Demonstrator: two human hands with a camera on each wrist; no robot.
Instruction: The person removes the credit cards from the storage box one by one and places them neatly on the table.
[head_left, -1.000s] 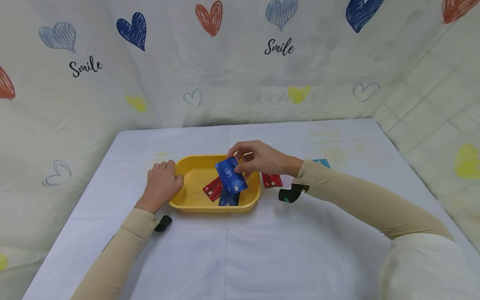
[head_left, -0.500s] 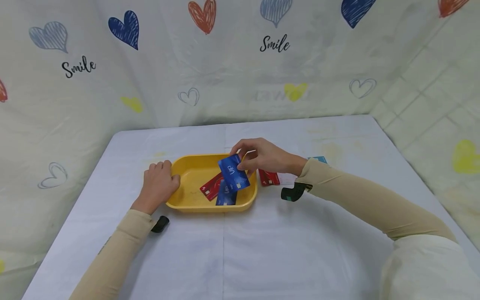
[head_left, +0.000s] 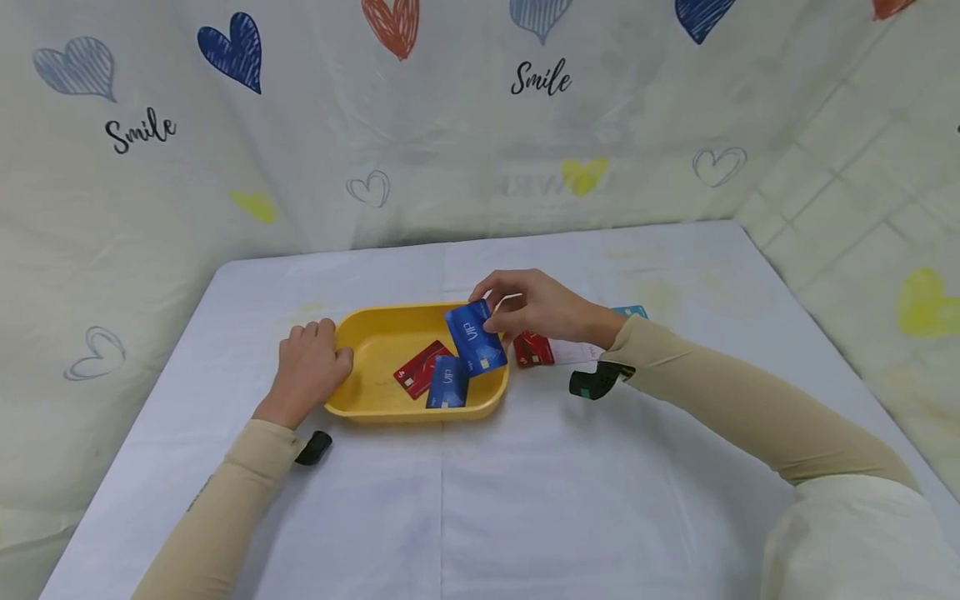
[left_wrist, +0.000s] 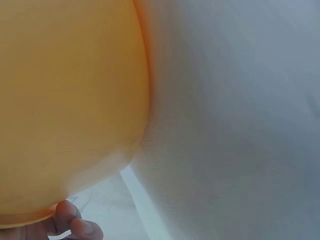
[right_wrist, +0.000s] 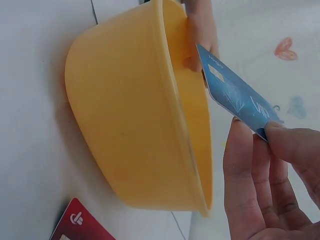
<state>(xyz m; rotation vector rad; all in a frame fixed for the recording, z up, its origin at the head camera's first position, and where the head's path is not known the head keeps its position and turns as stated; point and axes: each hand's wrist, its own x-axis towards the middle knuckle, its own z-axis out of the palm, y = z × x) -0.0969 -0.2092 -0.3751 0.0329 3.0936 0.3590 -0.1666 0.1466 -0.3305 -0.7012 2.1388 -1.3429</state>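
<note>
My right hand pinches a blue VIP card between thumb and fingers, above the right end of a yellow plastic basin. In the right wrist view the held card tilts past the basin's rim. My left hand grips the basin's left rim; its fingertips show at the rim in the left wrist view. Inside the basin lie a red card and another blue card, which overlaps the red one.
On the white-covered table, right of the basin, lie a red card, a pale card and a light blue card, partly behind the right hand and wrist. A patterned curtain stands behind the table.
The right hand with the blue card shifts slightly rightward relative to the basin, uncovering more of the blue and red cards inside. The left hand stays on the rim.
</note>
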